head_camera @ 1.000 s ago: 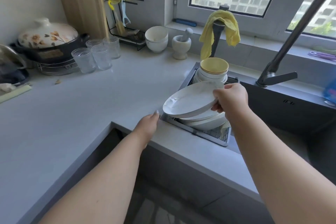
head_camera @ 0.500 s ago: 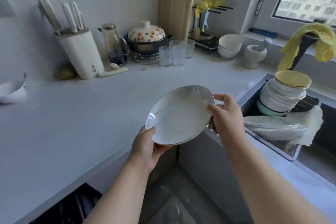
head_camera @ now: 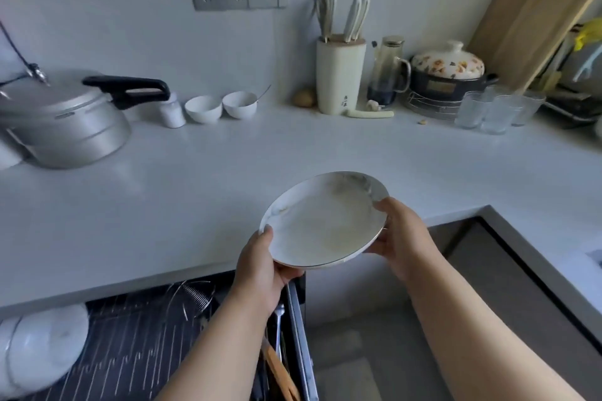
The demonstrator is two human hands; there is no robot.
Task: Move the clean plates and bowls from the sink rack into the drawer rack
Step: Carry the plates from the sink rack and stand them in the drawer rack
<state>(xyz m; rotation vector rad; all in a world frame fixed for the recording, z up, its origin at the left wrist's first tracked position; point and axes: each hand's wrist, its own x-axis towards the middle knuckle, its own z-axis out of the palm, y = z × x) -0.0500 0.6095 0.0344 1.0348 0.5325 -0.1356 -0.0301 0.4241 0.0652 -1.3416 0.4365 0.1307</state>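
Note:
A white marbled plate (head_camera: 322, 221) is held level over the front edge of the worktop. My left hand (head_camera: 260, 267) grips its near-left rim and my right hand (head_camera: 397, 231) grips its right rim. Below and to the left, the open drawer rack (head_camera: 136, 345) shows dark wire tines. White plates (head_camera: 42, 345) stand on edge at the rack's left end. The sink rack is out of view.
A grey worktop (head_camera: 195, 179) carries a pressure cooker (head_camera: 65, 120), two small white bowls (head_camera: 221, 106), a knife block (head_camera: 340, 75), a glass jug (head_camera: 389, 72), a flowered pot (head_camera: 449, 72) and glasses (head_camera: 498, 109). Utensils (head_camera: 280, 361) lie in the drawer's right side.
The plate left the sink rack and travelled left; my left hand joined the grip. My view swung left, so the sink is gone and the drawer rack appears.

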